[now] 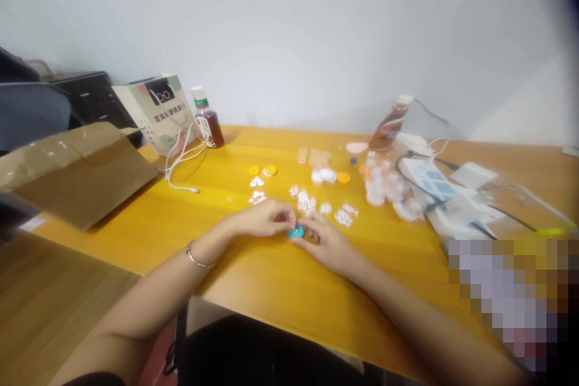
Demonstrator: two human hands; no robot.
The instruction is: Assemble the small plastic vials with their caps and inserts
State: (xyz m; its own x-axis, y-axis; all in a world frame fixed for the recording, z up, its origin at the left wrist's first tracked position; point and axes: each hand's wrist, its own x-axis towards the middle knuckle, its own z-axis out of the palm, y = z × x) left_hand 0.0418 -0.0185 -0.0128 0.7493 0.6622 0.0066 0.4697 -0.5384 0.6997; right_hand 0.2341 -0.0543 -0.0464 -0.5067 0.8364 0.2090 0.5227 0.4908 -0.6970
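A small teal disc (295, 232) is between my hands, low over the table near the middle of the view. It is too small to tell its exact kind. My left hand (270, 218), a metal bangle (199, 257) on its wrist, has curled fingers pinched at the disc's upper left. From the other side, my right hand (329, 243) grips the disc between thumb and fingers. Just beyond the hands lie several white printed pieces (304, 200). Small white pieces (257, 181) and two yellow discs (270, 170) sit farther off, left of centre.
At left stand a cardboard box (108, 184), a paper bag (165, 110), a brown bottle (208, 123) and a white cable (174, 181). A tilted drink bottle (389, 126), clear plastic pieces (382, 181) and white boxes with cables (432, 181) crowd the right of the wooden table (253, 280).
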